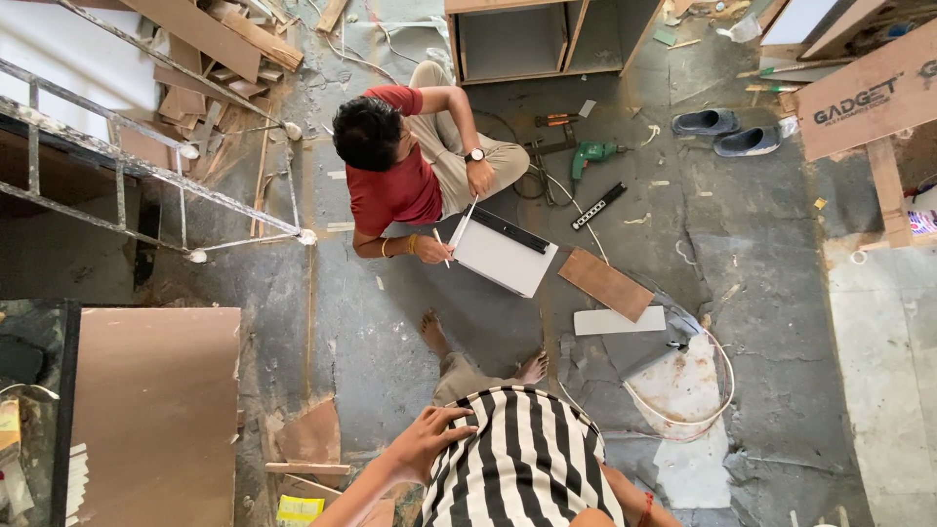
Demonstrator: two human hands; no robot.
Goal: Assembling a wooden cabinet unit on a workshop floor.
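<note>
Nearest the lens, the person's left hand (427,441) rests with fingers spread loose on a black-and-white striped shirt (522,459), grasping nothing; the right hand is out of view; farther off, a co-worker in a red shirt (395,181) sits on the floor (781,254), holding a white panel (503,256) beside a green drill (590,153).

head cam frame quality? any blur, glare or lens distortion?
Head view: sharp throughout, no motion blur; soft even daylight, weak shadows on the concrete floor; mild glare on the white board the seated co-worker holds; wide-angle stretch at the edges; left hand rests on the striped shirt.
</note>
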